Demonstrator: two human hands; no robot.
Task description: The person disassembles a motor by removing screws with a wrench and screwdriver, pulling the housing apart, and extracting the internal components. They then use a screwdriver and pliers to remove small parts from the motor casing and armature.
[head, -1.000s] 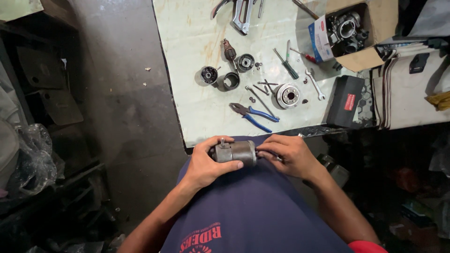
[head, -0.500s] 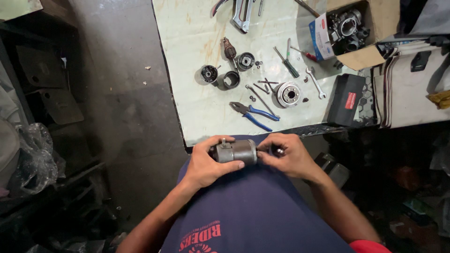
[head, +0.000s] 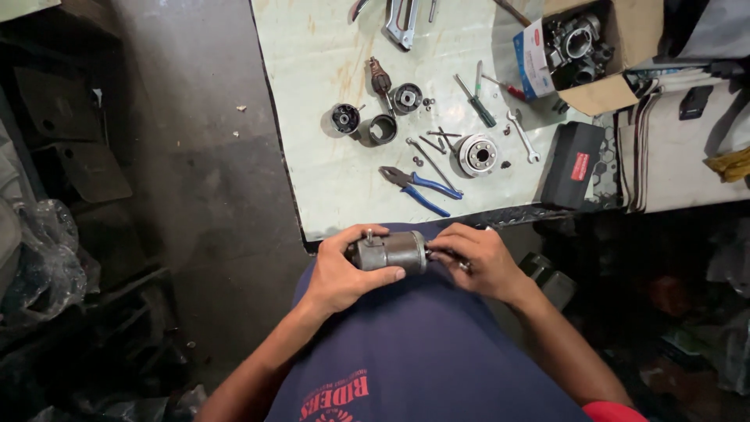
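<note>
Here both hands, left hand point(head: 340, 270) and right hand point(head: 476, 262), grip a metal cylinder point(head: 391, 252)

A dull grey metal motor cylinder point(head: 391, 252) against a navy shirt with red lettering point(head: 422, 352). Near the front edge of the pale, rust-stained worktable point(head: 312, 94): blue-handled pliers point(head: 422, 187); at its right edge, a black case with red label point(head: 574, 164).

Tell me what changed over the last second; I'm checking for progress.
Almost nothing: the left hand keeps gripping the grey metal cylinder and the right hand stays at its end, fingers barely shifted. The parts and pliers on the table lie unmoved.
</note>
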